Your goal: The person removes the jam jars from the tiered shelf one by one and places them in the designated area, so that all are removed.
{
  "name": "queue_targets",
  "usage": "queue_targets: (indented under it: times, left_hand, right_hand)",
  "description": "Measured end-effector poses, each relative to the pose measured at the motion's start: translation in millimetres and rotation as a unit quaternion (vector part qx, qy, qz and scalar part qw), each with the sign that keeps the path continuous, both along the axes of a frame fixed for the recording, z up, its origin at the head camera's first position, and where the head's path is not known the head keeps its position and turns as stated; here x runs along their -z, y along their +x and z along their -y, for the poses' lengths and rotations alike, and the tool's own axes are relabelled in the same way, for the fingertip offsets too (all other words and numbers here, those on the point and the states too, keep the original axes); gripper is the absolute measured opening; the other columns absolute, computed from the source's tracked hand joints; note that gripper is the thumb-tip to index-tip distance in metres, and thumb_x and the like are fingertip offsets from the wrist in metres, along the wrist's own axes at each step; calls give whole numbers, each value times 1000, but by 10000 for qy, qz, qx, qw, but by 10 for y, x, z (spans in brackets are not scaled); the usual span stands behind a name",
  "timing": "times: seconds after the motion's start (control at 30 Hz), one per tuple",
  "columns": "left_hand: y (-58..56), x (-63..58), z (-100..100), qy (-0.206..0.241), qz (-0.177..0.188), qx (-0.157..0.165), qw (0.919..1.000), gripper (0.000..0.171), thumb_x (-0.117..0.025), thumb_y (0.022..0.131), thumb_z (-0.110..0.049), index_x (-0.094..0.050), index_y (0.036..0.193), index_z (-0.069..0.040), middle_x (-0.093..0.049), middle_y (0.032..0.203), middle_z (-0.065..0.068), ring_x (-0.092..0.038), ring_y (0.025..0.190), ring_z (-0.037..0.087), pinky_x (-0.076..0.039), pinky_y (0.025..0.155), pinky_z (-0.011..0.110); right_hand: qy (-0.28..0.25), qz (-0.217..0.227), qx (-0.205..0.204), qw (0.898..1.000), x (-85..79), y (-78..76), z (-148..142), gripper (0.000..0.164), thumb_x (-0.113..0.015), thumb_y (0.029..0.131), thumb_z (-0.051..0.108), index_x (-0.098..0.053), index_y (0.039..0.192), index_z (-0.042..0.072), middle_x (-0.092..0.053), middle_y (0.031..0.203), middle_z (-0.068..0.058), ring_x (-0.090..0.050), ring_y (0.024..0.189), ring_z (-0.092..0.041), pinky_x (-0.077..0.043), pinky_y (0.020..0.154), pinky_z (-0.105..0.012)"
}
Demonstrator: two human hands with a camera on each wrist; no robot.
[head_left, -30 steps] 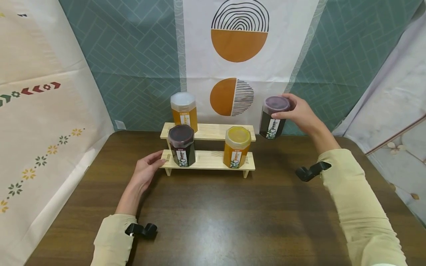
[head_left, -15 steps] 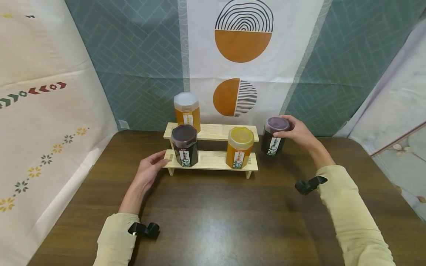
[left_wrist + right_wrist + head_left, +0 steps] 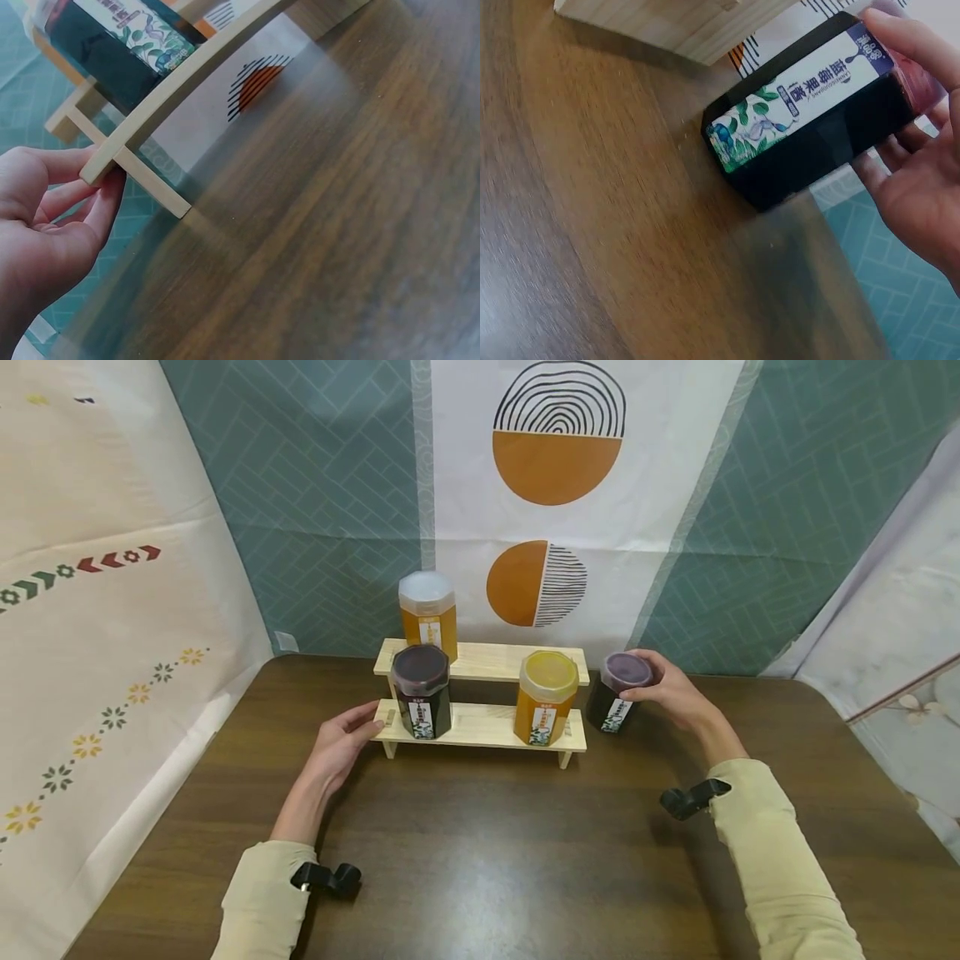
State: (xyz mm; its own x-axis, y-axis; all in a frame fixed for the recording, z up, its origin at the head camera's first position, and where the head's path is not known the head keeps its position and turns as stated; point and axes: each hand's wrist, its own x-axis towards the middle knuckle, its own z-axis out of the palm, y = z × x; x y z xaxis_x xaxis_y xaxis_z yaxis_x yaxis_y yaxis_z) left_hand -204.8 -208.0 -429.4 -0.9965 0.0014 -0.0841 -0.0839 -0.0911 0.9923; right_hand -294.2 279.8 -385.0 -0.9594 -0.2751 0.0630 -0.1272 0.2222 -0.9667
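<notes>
My right hand (image 3: 671,692) grips a dark jar with a purple lid (image 3: 613,708) near its top, to the right of the wooden two-step rack (image 3: 480,725). In the right wrist view the jar (image 3: 802,112) has a white label, and its base is at or barely above the table; I cannot tell which. My left hand (image 3: 341,747) pinches the left end of the rack's lower step, thumb on top and fingers beneath, as the left wrist view shows. On that step stand another dark jar (image 3: 422,693) at left and a yellow-lidded amber jar (image 3: 546,697) at right.
A white-lidded amber jar (image 3: 429,610) stands at the left of the rack's upper step. Behind the brown wooden table (image 3: 480,860) hangs a teal and white patterned cloth (image 3: 330,485). Light cloths hang at both sides.
My right hand has lowered the dark jar from beside the upper step down to table level, right of the rack. My left hand keeps its hold on the rack; the head view has shifted slightly.
</notes>
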Motion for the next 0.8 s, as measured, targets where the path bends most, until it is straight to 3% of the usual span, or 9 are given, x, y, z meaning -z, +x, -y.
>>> queue_targets:
  times: [0.13,0.27,0.37,0.53,0.67,0.8]
  left_hand:
    - [-2,-11,-5,67,-9,-39,10000,51,-53,96,2,-35,142,12,-38,140,27,-52,104,7,-44,91,16]
    - [-10,-12,-12,112,-11,-42,9999,51,-53,96,2,-34,143,12,-36,141,26,-51,108,8,-43,92,16]
    - [-13,-8,-21,147,-19,-33,9999,51,-53,96,3,-34,143,13,-36,142,27,-51,108,9,-43,93,16]
    - [-10,-2,-29,174,-17,-94,9998,51,-53,96,4,-34,142,13,-37,141,28,-52,106,8,-44,91,16]
    - [-8,0,-30,149,-12,-98,9998,51,-52,96,4,-34,142,13,-37,141,27,-52,105,8,-45,90,16]
    - [-8,-1,-30,109,14,-60,9999,50,-52,97,3,-35,143,12,-37,141,26,-51,108,9,-44,91,16]
  right_hand:
    - [99,173,-128,9997,-15,-3,-28,63,-69,80,-9,-40,135,5,-48,117,-3,-48,104,-13,-43,85,-20]
    - [244,418,-358,9982,-93,12,-57,79,-66,84,-5,-22,149,0,-41,130,-14,-44,110,-14,-41,89,-20]
    - [257,423,-423,9979,-222,48,-101,77,-61,92,2,-14,153,3,-35,142,-21,-42,121,-16,-36,101,-29]
    - [496,-69,-35,9987,-567,105,-97,63,-55,100,22,-23,153,8,-31,150,-22,-30,136,-26,-18,112,-51]
    - [763,-382,304,9959,-859,120,35,61,-57,99,28,-32,150,7,-36,148,-20,-31,136,-29,-18,113,-53]
    - [1027,-508,393,9926,-1112,132,268,64,-59,97,34,-34,149,7,-40,147,-18,-34,136,-30,-21,112,-52]
